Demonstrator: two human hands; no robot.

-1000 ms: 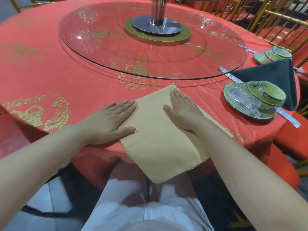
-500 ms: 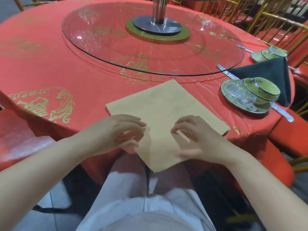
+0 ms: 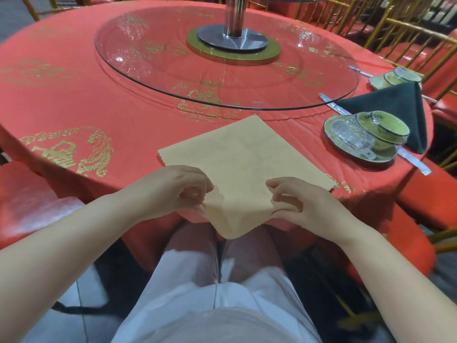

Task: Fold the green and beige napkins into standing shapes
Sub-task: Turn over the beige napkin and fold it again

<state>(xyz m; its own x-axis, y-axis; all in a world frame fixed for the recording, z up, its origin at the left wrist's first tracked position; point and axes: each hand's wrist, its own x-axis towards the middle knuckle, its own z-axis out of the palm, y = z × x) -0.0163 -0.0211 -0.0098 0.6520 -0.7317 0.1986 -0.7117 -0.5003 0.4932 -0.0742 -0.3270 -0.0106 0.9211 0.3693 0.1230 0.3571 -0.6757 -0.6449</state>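
Beige cloth is caught in both hands. The beige napkin lies as a diamond on the red tablecloth, and each hand pinches one of its two near edges at the table's rim. The left hand has its thumb and curled fingers closed on the left edge. The right hand nips the right edge in the same way, its remaining fingers curled above the fabric. Between the two grips the cloth bunches slightly, and below them the near corner hangs off the table over a lap in white trousers. Ahead of the grips the rest of the napkin lies flat, its far corner pointing at the rim of the glass turntable.

Out past the right-hand grip and well apart from it, the green napkin shows as a dark triangle; whether it stands or lies flat I cannot tell. In front of it sits a green-rimmed plate carrying a bowl and a clear glass cup. A silver-wrapped utensil lies just beside the plate. Out past the left-hand grip a gold phoenix motif is printed on the tablecloth, and a red chair seat sits below the table edge.
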